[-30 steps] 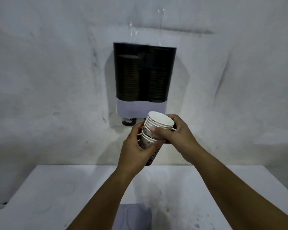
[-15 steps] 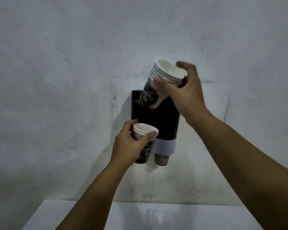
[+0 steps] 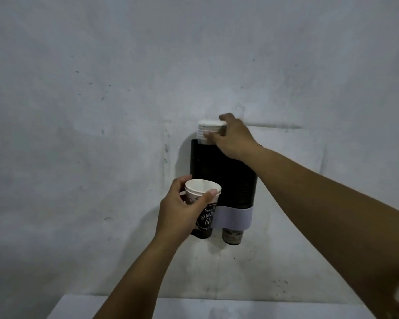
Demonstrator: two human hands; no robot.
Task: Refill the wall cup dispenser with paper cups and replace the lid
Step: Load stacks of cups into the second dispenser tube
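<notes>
Right hand (image 3: 234, 137): fingers and thumb curled round the rims of a cup stack (image 3: 209, 132), gripping it. Stack upright, long axis vertical, its lower part already inside the left top opening of the dispenser (image 3: 226, 178), directly beneath the fingertips; only the white rims show above the dark housing.

Left hand (image 3: 182, 210): fingers and thumb wrapped about a spare stack (image 3: 203, 208), held upright, level with the dispenser's lower half and in front of its left column.

Outward: cup bottom (image 3: 232, 237) poking from the right outlet, below the pale band (image 3: 234, 218). Grey wall (image 3: 101, 111) behind; white table (image 3: 148, 308) below.

Lid: not identifiable.

Judgement: the right hand is nearer; the coming move is straight down along the stack's axis.
</notes>
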